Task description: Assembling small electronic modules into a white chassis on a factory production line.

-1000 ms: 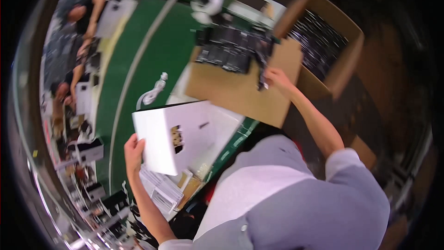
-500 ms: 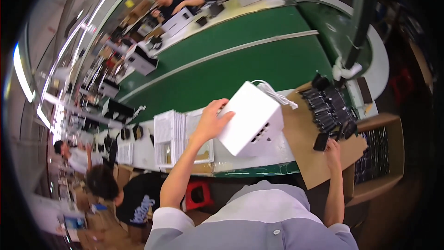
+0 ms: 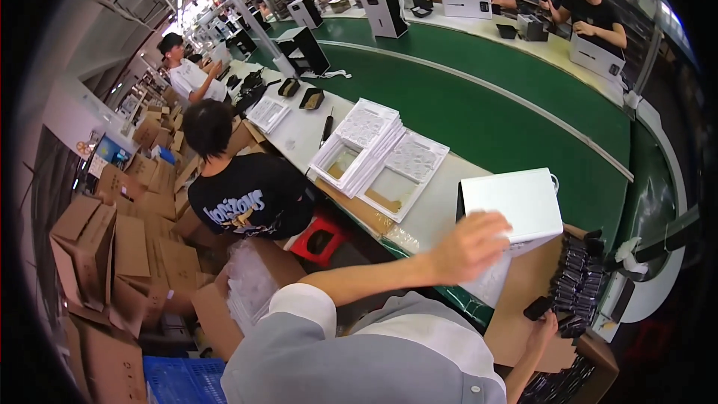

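Observation:
A white box-shaped appliance stands on the near worktable, a pale cord loop at its far right edge. My left hand, slightly blurred, is in front of the box's near left side with fingers stretched out and nothing visible in them. Whether it touches the box I cannot tell. Down to the right, my right hand is closed on a small black block above a cardboard sheet. Next to it lies a row of black wrapped pieces.
White frame-like trays are stacked left of the appliance, near a black-handled tool. A green conveyor runs behind. A co-worker in a black shirt sits at left by a red stool. Cardboard boxes crowd the left floor.
The view has swung to the left. My left hand has come off the top of the white appliance and is now at its near side. My right hand stays by the black pieces.

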Tool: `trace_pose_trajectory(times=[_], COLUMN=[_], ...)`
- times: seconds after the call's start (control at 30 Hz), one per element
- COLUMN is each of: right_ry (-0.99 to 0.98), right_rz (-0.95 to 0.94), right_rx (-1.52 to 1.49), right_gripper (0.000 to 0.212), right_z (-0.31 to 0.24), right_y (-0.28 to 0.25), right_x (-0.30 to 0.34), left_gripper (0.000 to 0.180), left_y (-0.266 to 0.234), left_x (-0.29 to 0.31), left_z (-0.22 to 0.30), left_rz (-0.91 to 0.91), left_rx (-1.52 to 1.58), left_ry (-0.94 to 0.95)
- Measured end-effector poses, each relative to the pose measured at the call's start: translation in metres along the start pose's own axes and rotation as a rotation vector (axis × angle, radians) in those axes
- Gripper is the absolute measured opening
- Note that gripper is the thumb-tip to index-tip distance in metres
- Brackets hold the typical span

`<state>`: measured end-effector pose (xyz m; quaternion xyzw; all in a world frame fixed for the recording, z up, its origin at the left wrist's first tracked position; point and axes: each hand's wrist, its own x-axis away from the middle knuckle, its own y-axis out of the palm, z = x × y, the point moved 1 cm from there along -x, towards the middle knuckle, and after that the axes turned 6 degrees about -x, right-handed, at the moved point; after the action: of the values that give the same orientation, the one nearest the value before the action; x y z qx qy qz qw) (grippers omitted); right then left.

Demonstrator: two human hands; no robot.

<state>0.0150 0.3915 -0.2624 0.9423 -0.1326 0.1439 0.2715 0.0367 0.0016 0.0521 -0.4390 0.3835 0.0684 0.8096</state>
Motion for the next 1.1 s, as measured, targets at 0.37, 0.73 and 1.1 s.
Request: trace_pose_trajectory(times=[0.37,0.73,1.1], right_ry=[0.014,0.145,0.302], right_rz=[0.018,0.244,0.037], right_rx=[0.270,0.077,0.042], right_gripper=[0.014,0.007,0.016], right_z=[0.018,0.025,0.032], right_y=[0.030,0.057,0.031], right_x=[0.013,0.049,0.051], left_gripper=[0.013,0.045,0.023], left_y=[0.148,0.324,0.388], left_x=[0.096,0.168,0.194], left_z=[0.037,0.024,0.028], left_rz=[-0.765,-1.112,-0.625], left_rx=[0.845,1.303,1.311], left_ry=[-0.440,-1.458,-1.817])
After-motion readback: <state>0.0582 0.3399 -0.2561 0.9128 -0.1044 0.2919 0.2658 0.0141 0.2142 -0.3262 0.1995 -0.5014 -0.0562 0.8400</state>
